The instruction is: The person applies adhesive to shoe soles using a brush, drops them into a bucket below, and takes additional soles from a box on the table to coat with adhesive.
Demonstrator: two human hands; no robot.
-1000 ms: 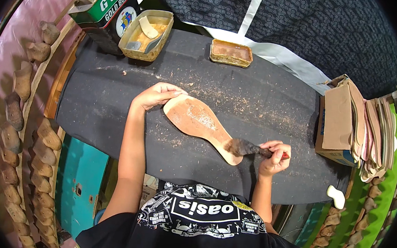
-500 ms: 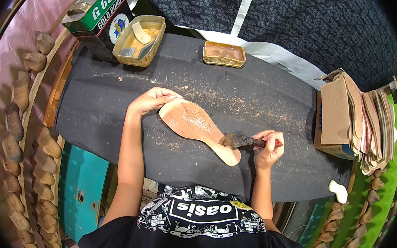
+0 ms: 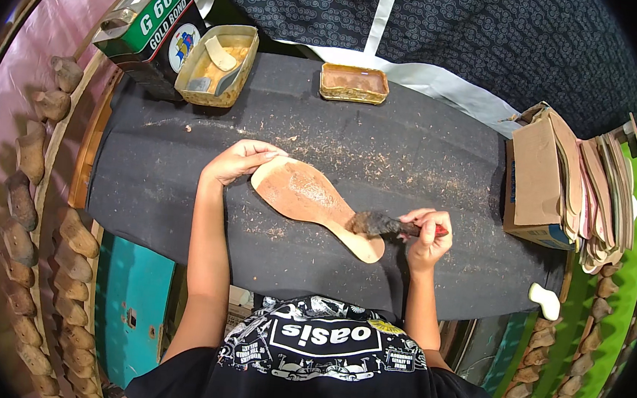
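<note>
In the head view, holds the left forearm almost upright from below and bends the left hand [image 3: 237,164] rightward at the wrist. Clamps thumb and fingers together on the edge of the sole [image 3: 300,197], at its wide end. Slants the sole across the middle of the table [image 3: 272,264], wide end up-left, narrow end down-right; cannot tell whether it touches the surface. Holds the right forearm nearly upright too, well apart from the left, and grips the brush [image 3: 389,225] in the right hand [image 3: 427,241], fingers curled round its handle, red end just past the hand. Points the brush leftward, almost level, dark bristles over the sole's narrower part. Shows a tray [image 3: 353,95] near the far edge.
</note>
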